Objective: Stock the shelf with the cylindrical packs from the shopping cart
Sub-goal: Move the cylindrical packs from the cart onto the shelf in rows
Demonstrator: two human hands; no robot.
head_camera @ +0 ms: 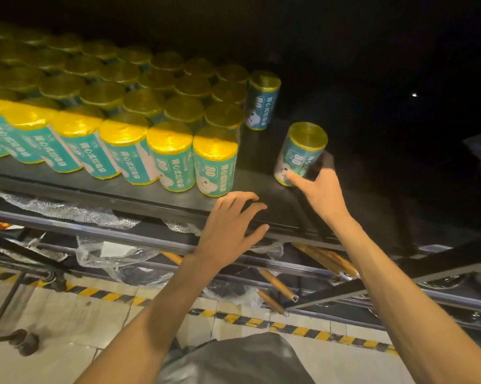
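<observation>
Several rows of cylindrical packs, teal-labelled with yellow tops, stand on the dark shelf and fill its left and middle. One more pack stands alone at the right end of the back rows. To the right, apart from the rows, my right hand grips a single pack, thumb on its front and fingers behind it. This pack leans slightly, its base at the shelf surface. My left hand hovers over the shelf's front edge with loosely curled fingers, holding nothing.
The shelf to the right of the held pack is dark and bare. Below, a lower shelf holds plastic wrap and wooden handles. Part of the cart and its wheels show at lower left, on a tiled floor with yellow-black hazard tape.
</observation>
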